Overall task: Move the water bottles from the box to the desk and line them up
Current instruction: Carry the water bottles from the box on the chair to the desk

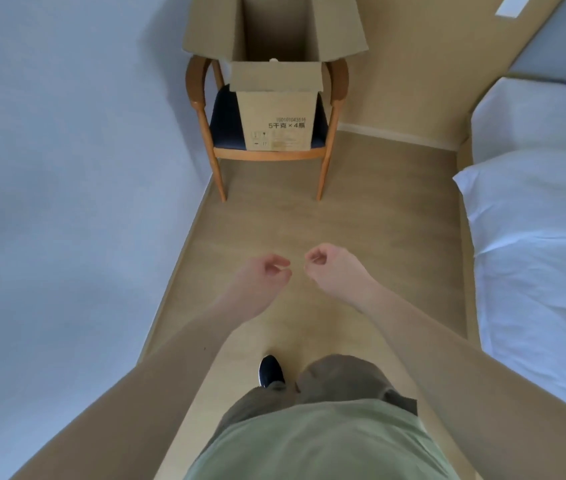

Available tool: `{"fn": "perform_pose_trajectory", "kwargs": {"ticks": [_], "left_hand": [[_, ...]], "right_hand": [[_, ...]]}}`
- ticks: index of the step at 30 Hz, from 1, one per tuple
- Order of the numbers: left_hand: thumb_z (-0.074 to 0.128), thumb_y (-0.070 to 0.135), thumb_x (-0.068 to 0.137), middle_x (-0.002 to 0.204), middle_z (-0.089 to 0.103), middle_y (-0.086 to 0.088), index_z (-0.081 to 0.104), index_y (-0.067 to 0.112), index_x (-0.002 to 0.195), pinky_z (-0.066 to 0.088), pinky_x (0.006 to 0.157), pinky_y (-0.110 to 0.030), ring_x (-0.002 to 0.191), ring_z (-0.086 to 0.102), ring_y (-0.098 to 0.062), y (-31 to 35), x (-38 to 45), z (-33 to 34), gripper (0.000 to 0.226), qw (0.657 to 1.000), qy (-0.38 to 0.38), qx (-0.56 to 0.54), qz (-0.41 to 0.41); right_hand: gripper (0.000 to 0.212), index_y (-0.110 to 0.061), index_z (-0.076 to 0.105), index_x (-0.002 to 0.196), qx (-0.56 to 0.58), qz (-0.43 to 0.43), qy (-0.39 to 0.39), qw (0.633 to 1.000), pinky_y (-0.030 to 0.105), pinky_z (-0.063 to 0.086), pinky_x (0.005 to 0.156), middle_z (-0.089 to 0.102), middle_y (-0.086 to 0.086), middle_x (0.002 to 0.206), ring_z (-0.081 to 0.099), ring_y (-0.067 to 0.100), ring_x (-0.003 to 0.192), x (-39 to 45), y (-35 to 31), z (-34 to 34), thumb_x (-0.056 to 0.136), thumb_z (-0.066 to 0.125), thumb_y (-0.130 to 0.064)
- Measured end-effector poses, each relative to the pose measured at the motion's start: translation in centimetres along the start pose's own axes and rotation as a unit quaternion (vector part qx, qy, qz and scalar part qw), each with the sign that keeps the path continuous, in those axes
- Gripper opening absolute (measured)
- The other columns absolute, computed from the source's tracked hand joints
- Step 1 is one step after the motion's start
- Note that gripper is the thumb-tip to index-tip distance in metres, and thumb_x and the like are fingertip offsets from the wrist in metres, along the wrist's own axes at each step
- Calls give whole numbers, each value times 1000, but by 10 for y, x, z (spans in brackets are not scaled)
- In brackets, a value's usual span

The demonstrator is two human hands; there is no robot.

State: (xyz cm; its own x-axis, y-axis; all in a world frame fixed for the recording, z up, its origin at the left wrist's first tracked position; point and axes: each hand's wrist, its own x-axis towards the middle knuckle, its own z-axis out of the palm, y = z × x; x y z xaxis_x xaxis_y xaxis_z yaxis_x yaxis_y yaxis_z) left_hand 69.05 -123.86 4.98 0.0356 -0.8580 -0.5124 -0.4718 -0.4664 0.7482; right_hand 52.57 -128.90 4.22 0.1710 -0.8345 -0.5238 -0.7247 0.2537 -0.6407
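An open cardboard box [276,112] with its flaps up stands on the dark seat of a wooden armchair [201,98] at the far end of the floor. A small white cap [273,59], perhaps a bottle top, peeks over the box's front edge; the rest of the inside is hidden. My left hand [269,270] and my right hand [326,263] hang in front of me over the floor, well short of the chair. Both have loosely curled fingers and hold nothing. No desk is in view.
A pale wall [66,168] runs along the left. A bed with white bedding [534,237] fills the right side. A strip of beige floor [343,202] leads between them to the chair. My legs and one dark shoe [270,370] show below.
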Motion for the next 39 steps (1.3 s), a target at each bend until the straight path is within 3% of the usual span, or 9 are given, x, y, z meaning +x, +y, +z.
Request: {"fn": "perform_pose_trajectory", "kwargs": {"ticks": [3, 5, 13, 17, 26, 31, 39], "left_hand": [[56, 27, 97, 101, 70, 1, 64, 22, 122, 50, 65, -21, 77, 66, -19, 11, 33, -16, 27, 1000, -19, 9, 9], [56, 29, 97, 101, 69, 2, 63, 23, 123, 46, 61, -21, 72, 62, -14, 19, 55, -24, 28, 1000, -23, 10, 13], [56, 32, 96, 99, 69, 5, 64, 26, 121, 51, 68, -26, 79, 66, -16, 57, 138, -60, 27, 999, -22, 22, 18], [56, 33, 96, 98, 70, 5, 64, 26, 121, 58, 83, -40, 88, 69, -20, 88, 192, -78, 28, 999, -11, 35, 26], [57, 36, 92, 101, 69, 10, 63, 40, 103, 60, 83, -45, 88, 71, -18, 176, 308, -108, 13, 998, 19, 34, 46], [57, 36, 92, 96, 70, 12, 62, 40, 104, 59, 86, -39, 89, 69, -5, 204, 346, -118, 13, 997, 26, 24, 69], [57, 35, 94, 87, 72, 11, 65, 33, 113, 61, 79, -37, 84, 70, -6, 239, 395, -143, 21, 994, 48, 39, 87]], "right_hand": [[21, -24, 61, 112, 25, 13, 7, 1000, 27, 52, 72, 63, -7, 107, 64, 14, 90, 26, -13, -12, 92, 56, -29], [21, -26, 61, 111, 34, 18, 9, 999, 24, 48, 65, 63, -8, 105, 63, 11, 87, 45, -20, -20, 91, 56, -30], [18, -31, 61, 108, 44, 17, 17, 999, 20, 41, 56, 61, -14, 99, 59, 4, 76, 133, -47, -49, 91, 55, -33], [18, -32, 60, 109, 52, 1, 20, 998, 19, 41, 56, 59, -16, 98, 59, 3, 78, 189, -63, -78, 91, 57, -33], [21, -31, 61, 109, 90, -30, 48, 994, 21, 43, 60, 57, -18, 95, 59, 4, 83, 306, -104, -161, 88, 58, -34], [25, -31, 60, 115, 89, -44, 37, 994, 17, 42, 60, 58, -16, 102, 56, 0, 85, 340, -109, -186, 90, 57, -34], [16, -33, 59, 106, 118, -54, 50, 990, 19, 43, 55, 61, -16, 91, 61, 5, 76, 383, -130, -216, 91, 55, -31]]}}
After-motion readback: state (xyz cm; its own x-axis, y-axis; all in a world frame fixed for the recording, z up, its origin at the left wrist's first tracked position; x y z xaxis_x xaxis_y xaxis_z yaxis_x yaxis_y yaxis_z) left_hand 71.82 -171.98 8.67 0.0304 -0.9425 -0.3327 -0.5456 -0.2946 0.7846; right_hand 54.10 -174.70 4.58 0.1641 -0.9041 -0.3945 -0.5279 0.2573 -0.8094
